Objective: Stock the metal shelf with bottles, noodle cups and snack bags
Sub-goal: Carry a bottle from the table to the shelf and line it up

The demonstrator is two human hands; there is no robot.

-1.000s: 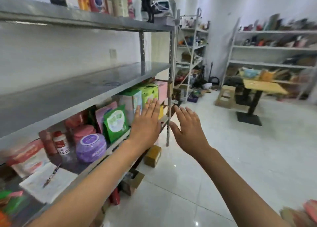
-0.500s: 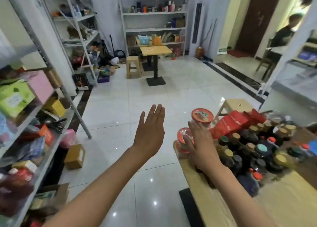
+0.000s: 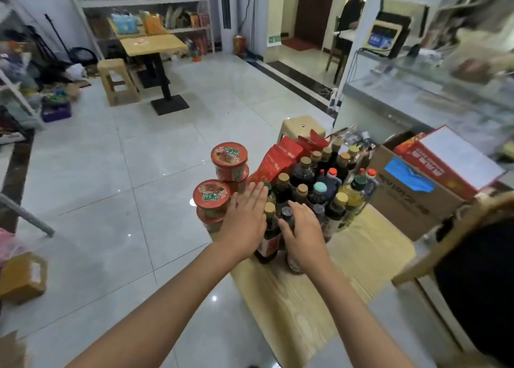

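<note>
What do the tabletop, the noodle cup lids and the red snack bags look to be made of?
Tabletop: pale wood or wood-look laminate, matt, with visible grain lines; which of the two is unclear.
Noodle cup lids: thin printed foil or paper film, slightly glossy, sealed flat over the rims.
Snack bags: flexible printed plastic or foil film, creased, with a sheen.

We see a light wooden table (image 3: pixel 347 256) carrying the stock. Directly beyond the right hand (image 3: pixel 304 235) stands a tight cluster of dark bottles (image 3: pixel 319 184) with tan, red and teal caps. Just left of the left hand (image 3: pixel 244 217) stand two stacks of red noodle cups (image 3: pixel 219 184). Beyond both hands, behind the bottles, lean red snack bags (image 3: pixel 281 159). Right of the right hand sits a cardboard box (image 3: pixel 411 198), touching the bottles.
</note>
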